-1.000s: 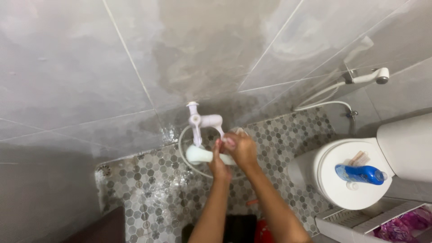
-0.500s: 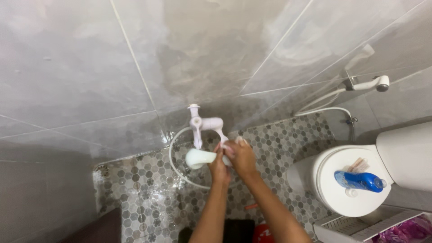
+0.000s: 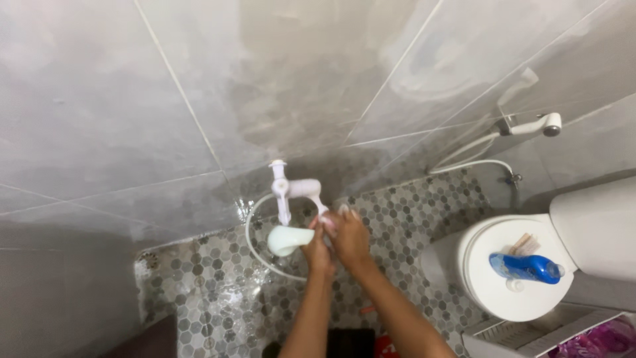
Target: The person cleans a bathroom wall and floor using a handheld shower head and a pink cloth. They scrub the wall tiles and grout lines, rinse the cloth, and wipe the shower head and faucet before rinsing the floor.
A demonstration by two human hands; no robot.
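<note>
Since half a second ago my view has drifted, shifting the tap leftward in frame. Grey tiled walls meet a wet hexagon-mosaic floor [image 3: 218,292]. At right, a toilet [image 3: 510,278] carries a blue bottle [image 3: 527,266]. At centre, my left hand [image 3: 318,248] and right hand [image 3: 348,235] clasp the white shower head [image 3: 290,238] beneath the tap [image 3: 291,191].

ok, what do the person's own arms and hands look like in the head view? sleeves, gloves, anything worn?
Both forearms are bare to the bottom edge of the picture, with no sleeves in view. The left hand and right hand wear no gloves. No watch, bracelet or ring shows, though the fingers are too small to rule out a ring.
</note>
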